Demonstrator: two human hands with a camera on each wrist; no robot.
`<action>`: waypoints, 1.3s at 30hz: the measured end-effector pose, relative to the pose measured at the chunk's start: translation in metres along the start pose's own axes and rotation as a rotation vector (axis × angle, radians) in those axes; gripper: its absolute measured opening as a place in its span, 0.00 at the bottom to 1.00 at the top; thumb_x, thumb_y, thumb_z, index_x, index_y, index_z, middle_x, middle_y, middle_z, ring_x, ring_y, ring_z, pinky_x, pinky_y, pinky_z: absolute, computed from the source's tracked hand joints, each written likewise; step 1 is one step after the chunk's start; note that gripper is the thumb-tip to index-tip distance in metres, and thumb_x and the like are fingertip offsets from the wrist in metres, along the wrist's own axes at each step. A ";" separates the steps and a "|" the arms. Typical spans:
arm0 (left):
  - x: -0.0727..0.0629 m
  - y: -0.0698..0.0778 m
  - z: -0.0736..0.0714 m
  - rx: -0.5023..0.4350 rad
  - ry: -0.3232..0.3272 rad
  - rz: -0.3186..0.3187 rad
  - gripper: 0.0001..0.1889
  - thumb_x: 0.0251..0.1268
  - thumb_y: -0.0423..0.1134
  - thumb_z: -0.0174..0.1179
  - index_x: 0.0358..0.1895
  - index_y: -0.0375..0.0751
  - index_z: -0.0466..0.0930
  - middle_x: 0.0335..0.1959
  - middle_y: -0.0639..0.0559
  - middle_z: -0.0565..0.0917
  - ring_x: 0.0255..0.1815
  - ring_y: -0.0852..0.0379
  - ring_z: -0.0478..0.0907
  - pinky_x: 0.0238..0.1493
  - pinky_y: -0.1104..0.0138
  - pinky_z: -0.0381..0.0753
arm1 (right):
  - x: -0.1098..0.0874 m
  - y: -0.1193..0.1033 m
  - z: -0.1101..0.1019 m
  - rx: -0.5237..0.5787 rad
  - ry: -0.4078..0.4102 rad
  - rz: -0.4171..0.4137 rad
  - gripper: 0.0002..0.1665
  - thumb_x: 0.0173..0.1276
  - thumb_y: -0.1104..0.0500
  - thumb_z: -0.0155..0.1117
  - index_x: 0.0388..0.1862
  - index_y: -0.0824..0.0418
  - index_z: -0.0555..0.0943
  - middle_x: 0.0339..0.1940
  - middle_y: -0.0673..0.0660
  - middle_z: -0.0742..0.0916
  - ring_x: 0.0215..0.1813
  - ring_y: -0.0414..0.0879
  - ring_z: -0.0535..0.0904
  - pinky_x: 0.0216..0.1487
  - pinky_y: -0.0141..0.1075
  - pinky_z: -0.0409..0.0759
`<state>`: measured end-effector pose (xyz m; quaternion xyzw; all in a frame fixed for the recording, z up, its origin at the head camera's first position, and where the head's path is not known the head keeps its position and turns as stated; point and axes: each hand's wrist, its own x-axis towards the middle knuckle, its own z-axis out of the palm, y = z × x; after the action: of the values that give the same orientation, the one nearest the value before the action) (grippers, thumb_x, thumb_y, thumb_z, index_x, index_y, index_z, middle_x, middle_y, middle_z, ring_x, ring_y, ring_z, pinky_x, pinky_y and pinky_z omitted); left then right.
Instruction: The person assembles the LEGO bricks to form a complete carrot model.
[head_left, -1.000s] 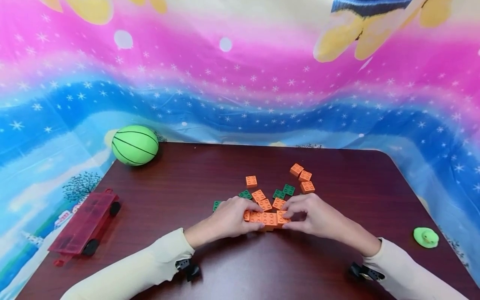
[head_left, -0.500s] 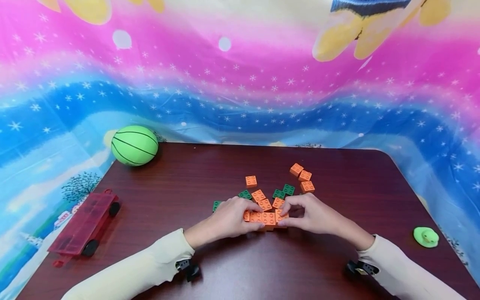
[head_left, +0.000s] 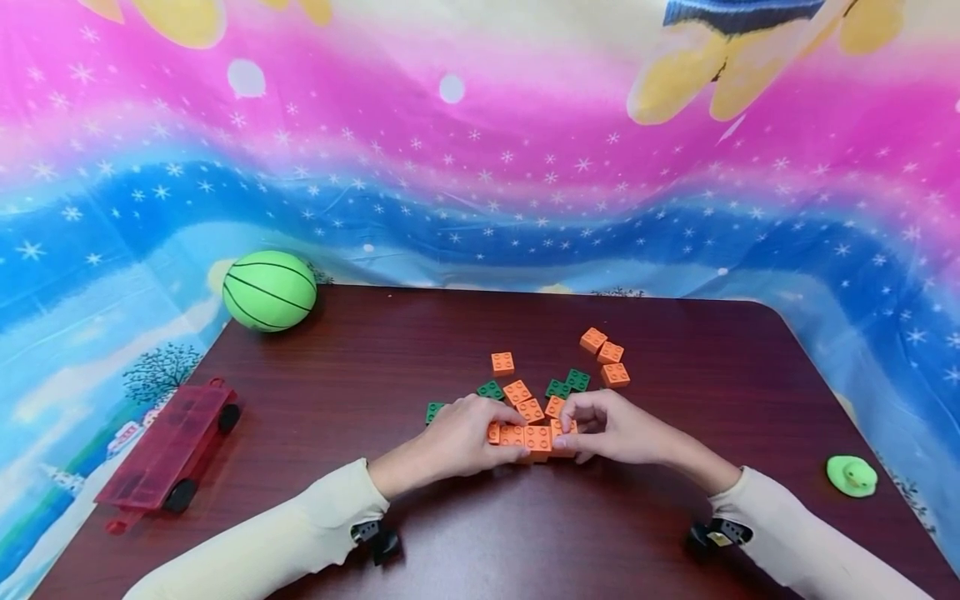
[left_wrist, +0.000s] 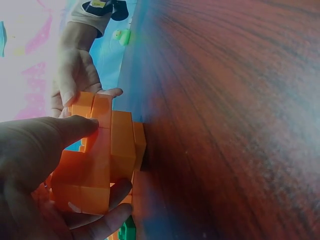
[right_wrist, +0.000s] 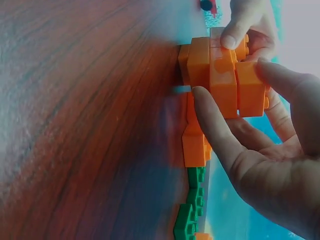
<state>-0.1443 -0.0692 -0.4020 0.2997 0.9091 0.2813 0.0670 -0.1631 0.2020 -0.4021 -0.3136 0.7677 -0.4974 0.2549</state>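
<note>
Low over the dark table, my left hand (head_left: 459,435) grips the left part of a built stack of orange toy bricks (head_left: 537,437). Its thumb lies along the stack's near side in the left wrist view. My right hand (head_left: 618,427) pinches the brick at the right end (right_wrist: 251,90), which sits on the stack's wide upper layer. One right finger (right_wrist: 212,117) reaches beneath that layer's overhang. Narrower orange layers (right_wrist: 199,62) form the bottom. Part of the stack's left end is hidden by my left hand.
Behind the stack lie loose orange bricks (head_left: 517,392) and green bricks (head_left: 577,380). More orange bricks (head_left: 615,374) lie farther back. A green ball (head_left: 270,292) and a red wheeled toy cart (head_left: 172,446) stand left; a green toy duck (head_left: 852,475) is at the right.
My right hand has shifted slightly left with the end brick, and some of its fingers now sit lower beneath the stack's edge. My left hand has stayed in place.
</note>
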 end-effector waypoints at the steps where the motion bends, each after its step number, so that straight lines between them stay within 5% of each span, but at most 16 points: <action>1: 0.000 0.000 0.000 0.000 0.000 -0.002 0.16 0.64 0.52 0.71 0.52 0.53 0.90 0.45 0.59 0.90 0.31 0.66 0.74 0.26 0.71 0.69 | 0.000 0.000 0.000 0.002 0.000 0.001 0.09 0.74 0.57 0.67 0.41 0.61 0.78 0.35 0.61 0.87 0.37 0.62 0.88 0.38 0.50 0.88; 28: -0.001 0.001 0.002 0.013 -0.003 -0.009 0.18 0.64 0.54 0.71 0.53 0.51 0.90 0.48 0.58 0.91 0.35 0.66 0.77 0.29 0.72 0.71 | 0.000 0.003 0.005 -0.062 0.027 -0.008 0.10 0.73 0.56 0.69 0.39 0.60 0.78 0.32 0.64 0.86 0.25 0.63 0.84 0.27 0.48 0.85; 35: 0.001 -0.001 0.002 -0.019 0.005 0.009 0.18 0.64 0.54 0.71 0.52 0.50 0.89 0.41 0.57 0.91 0.26 0.69 0.73 0.24 0.73 0.69 | -0.005 -0.014 0.013 -0.501 0.158 -0.111 0.10 0.67 0.47 0.74 0.41 0.45 0.81 0.35 0.41 0.85 0.33 0.36 0.78 0.39 0.32 0.80; 39: 0.002 -0.001 0.000 -0.021 -0.001 0.013 0.19 0.64 0.55 0.71 0.52 0.51 0.89 0.40 0.58 0.91 0.26 0.71 0.76 0.24 0.73 0.73 | -0.003 -0.015 0.024 -0.670 0.169 -0.233 0.14 0.68 0.53 0.73 0.52 0.47 0.86 0.50 0.43 0.89 0.49 0.36 0.84 0.51 0.35 0.85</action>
<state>-0.1460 -0.0688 -0.4022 0.3052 0.9041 0.2911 0.0689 -0.1411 0.1848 -0.3970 -0.4230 0.8654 -0.2682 0.0153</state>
